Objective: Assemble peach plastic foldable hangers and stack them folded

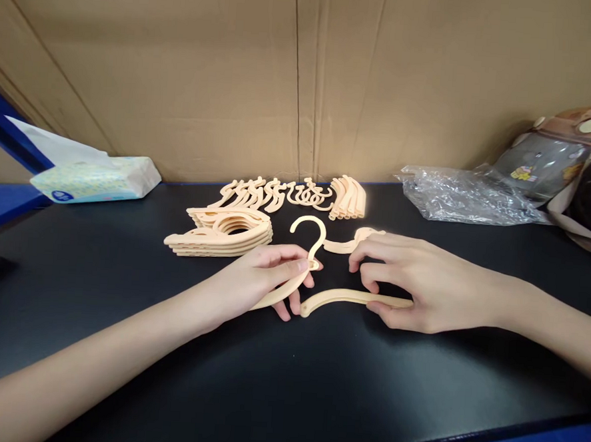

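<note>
My left hand (282, 273) pinches a partly built cream hanger where its hook (316, 230) meets a curved arm (281, 295). The hook points up, and the arm runs down under my palm. To the right, my right hand (406, 281) has its thumb and fingers around one end of a separate curved hanger arm (335, 296). That arm's free end reaches left, close to my left fingertips, with no join visible. Just behind my right fingers lies another cream hanger piece (341, 246), partly hidden by the hand.
Folded hangers (219, 233) are stacked left of centre. Behind them sit rows of short curved pieces (257, 193), loose hooks (308, 194) and a bundle of arms (347, 197). A tissue pack (98, 177) stands left; clear plastic bag (467, 197) and bottle (539, 162) are right.
</note>
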A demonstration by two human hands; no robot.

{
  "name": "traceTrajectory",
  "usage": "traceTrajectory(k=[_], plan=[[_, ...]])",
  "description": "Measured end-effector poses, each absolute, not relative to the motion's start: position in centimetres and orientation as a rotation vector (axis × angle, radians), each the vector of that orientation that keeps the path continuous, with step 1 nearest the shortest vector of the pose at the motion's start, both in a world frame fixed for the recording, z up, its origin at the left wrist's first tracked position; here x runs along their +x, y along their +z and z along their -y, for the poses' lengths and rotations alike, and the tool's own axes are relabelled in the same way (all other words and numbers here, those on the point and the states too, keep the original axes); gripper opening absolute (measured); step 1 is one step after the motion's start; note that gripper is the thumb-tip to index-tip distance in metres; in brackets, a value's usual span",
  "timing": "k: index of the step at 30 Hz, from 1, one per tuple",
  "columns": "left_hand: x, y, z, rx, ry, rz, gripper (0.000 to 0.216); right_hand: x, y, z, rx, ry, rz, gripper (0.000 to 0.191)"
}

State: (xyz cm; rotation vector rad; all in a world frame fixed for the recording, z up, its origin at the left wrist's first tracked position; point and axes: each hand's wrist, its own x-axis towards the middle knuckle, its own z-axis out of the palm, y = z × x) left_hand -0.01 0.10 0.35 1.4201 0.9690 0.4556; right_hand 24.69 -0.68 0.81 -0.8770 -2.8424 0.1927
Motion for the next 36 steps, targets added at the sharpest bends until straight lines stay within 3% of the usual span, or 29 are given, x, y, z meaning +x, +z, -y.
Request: traceTrajectory(k=[6,11,14,20,36], plan=[[0.0,0.3,-0.1,1.417,0.458,-0.967,0.019,25.2,0.8,0.4,-0.993,-0.085,2.892,0.008],[0.0,0.4,-0.1,1.407,0.459,-0.980,0.019,25.1,0.3,0.2,-0.868,-0.151,2.811,0.024],[0.0,0.4,-0.1,1.410,0.464,-0.982,0.018,24.7,-0.4,0.3,-0.802,-0.175,2.809,0.021],[-0.2,0.2,-0.2,1.419,0.468,-0.971,0.018,24.2,-0.9,0.7,-0.847,-0.147,2.798,0.028],[0.0,0.5,0.0,1.430,0.419,-1.021,0.027,24.0,-1.0,1.0,-0.901,-0.098,2.712,0.021]])
